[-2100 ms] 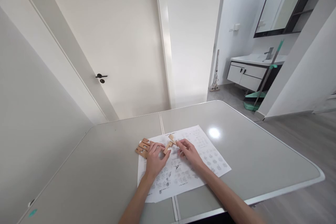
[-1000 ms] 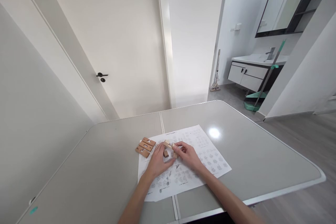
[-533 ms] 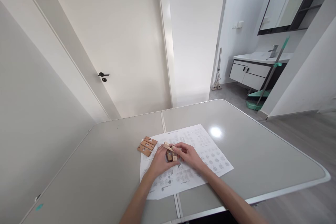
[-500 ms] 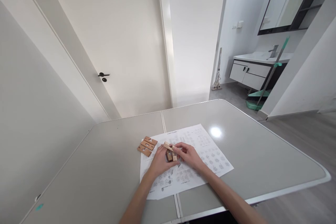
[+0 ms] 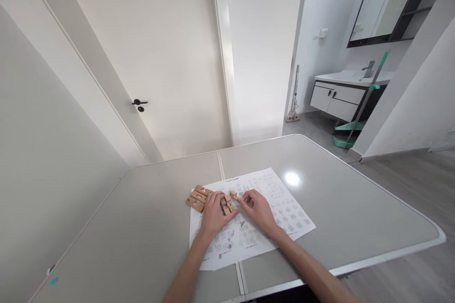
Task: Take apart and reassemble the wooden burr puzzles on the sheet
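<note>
No word or number can be read. The printed sheet [image 5: 249, 236], at the lower centre of the frame, bears a short row of dark characters [image 5: 233, 180] along its top edge, too small to make out. Short lines of dark print [image 5: 250, 246] near its lower edge and tiny marks among its grey figures [image 5: 291, 213] are equally illegible.

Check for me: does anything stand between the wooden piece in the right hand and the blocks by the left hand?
Nothing visible does. The wooden piece in the right hand is close beside the blocks at the left hand; whether they touch is too small to tell.
</note>
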Available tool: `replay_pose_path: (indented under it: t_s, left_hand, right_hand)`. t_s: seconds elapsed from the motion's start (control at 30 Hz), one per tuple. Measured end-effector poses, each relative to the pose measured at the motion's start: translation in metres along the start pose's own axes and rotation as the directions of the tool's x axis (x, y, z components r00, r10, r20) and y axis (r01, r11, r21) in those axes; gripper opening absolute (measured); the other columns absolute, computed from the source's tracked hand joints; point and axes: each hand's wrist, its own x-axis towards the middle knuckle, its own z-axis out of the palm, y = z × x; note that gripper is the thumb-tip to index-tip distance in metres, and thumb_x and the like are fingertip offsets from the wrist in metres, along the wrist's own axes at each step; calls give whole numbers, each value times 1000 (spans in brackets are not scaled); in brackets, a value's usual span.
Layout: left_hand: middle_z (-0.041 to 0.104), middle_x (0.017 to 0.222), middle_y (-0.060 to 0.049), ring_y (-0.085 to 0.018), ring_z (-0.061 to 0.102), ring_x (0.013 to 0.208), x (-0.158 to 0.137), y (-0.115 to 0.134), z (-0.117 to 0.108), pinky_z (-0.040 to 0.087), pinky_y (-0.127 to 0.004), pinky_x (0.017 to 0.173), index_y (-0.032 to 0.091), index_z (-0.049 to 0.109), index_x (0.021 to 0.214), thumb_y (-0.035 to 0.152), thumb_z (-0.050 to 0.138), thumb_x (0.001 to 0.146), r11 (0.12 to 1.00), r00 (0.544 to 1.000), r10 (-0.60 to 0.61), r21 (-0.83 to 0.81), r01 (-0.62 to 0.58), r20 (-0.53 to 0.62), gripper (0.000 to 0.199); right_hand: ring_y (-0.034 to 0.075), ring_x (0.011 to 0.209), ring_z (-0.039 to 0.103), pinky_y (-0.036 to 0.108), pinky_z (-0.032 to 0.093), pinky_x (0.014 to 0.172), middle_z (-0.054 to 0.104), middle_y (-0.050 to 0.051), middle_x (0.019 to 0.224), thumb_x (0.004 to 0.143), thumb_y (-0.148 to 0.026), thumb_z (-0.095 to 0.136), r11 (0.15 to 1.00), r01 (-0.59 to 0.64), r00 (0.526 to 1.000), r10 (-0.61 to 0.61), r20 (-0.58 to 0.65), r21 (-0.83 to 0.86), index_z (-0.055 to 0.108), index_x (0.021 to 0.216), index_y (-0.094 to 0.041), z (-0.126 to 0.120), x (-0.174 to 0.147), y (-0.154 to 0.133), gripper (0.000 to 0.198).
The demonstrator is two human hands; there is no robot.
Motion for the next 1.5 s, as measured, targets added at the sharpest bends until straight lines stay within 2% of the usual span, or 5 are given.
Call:
replay_pose_path:
  t_s: [0.3, 0.73, 1.07, 1.23, 1.5]
  left_hand:
    - [65, 109, -6, -32, 61, 107, 0, 2, -1, 51, -47, 93, 25, 62, 109, 44, 82, 75, 998, 1000, 22, 54, -22, -6, 45]
    - [62, 123, -7, -30, 58, 118, -1, 6, -4, 49, -48, 102, 29, 57, 127, 25, 74, 81, 998, 996, 49, 29, -51, 70, 49]
    - [63, 119, -8, -31, 54, 120, 4, 5, -12, 45, -50, 106, 26, 66, 112, 27, 70, 86, 979, 995, 96, 183, -92, -15, 26]
    - [59, 131, -6, -33, 47, 129, 8, -11, -29, 43, -52, 106, 29, 72, 99, 36, 73, 87, 968, 990, 130, 209, -140, 62, 14]
    - [59, 135, -7, -35, 43, 133, 13, -22, -40, 38, -55, 110, 27, 73, 83, 38, 72, 84, 976, 998, 61, 209, -60, 5, 11]
  right_hand:
    - [29, 92, 60, 42, 47, 83, 65, 9, 91, 93, -41, 59, 983, 129, 991, -122, 61, -130, 60, 81, -25, 4, -3, 4, 21]
    - [29, 105, 62, 44, 51, 92, 66, 10, 109, 97, -34, 57, 949, 290, 941, -259, 217, -127, 65, 96, -25, 4, -5, 2, 13]
    - [27, 106, 62, 44, 52, 93, 65, 9, 107, 101, -30, 52, 951, 292, 939, -264, 220, -103, 63, 100, -25, 5, -6, 2, 12]
    - [27, 102, 62, 42, 53, 88, 65, 9, 105, 101, -27, 52, 947, 301, 937, -270, 223, -114, 62, 98, -24, 6, -4, 2, 11]
    - [26, 102, 62, 41, 52, 89, 64, 8, 106, 99, -23, 54, 948, 292, 939, -260, 227, -123, 61, 98, -24, 6, -3, 4, 8]
